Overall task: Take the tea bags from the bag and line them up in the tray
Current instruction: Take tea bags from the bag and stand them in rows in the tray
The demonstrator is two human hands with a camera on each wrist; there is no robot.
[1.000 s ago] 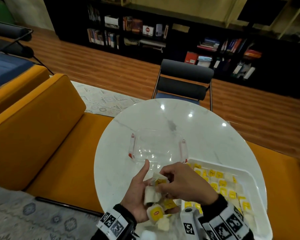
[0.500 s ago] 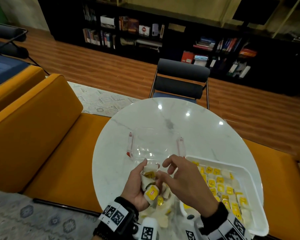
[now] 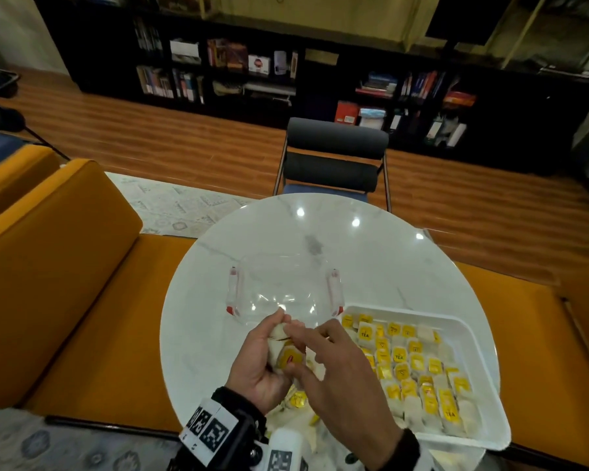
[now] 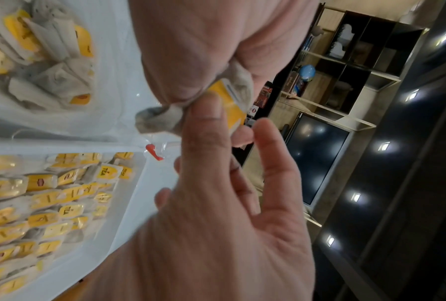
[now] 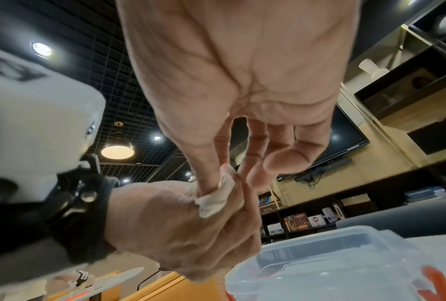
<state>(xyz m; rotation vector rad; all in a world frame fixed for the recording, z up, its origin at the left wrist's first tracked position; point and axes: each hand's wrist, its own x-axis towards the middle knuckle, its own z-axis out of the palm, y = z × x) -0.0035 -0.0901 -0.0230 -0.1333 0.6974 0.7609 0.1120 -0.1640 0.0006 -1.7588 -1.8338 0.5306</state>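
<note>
My left hand [image 3: 261, 363] grips a small bunch of tea bags [image 3: 288, 356] with yellow tags above the near table edge. My right hand [image 3: 337, 379] reaches in from the right, and its thumb and forefinger pinch one white tea bag [image 5: 216, 195] in that bunch; the other fingers are spread. The yellow tag [image 4: 228, 101] shows between the two hands. Under the hands lies the clear plastic bag [image 4: 49, 61] with more tea bags. To the right, the white tray [image 3: 483, 351] holds several rows of tea bags [image 3: 408, 368].
A clear plastic container [image 3: 283, 290] with red-tipped clips stands just beyond my hands on the round white marble table [image 3: 371, 253]. An orange bench [image 3: 65, 283] wraps the table's left and right. A dark chair [image 3: 334, 158] stands at the far side.
My right hand's fingers spread away from the bunch, then closed back in, and now pinch one bag. My left hand still holds the bunch in about the same place.
</note>
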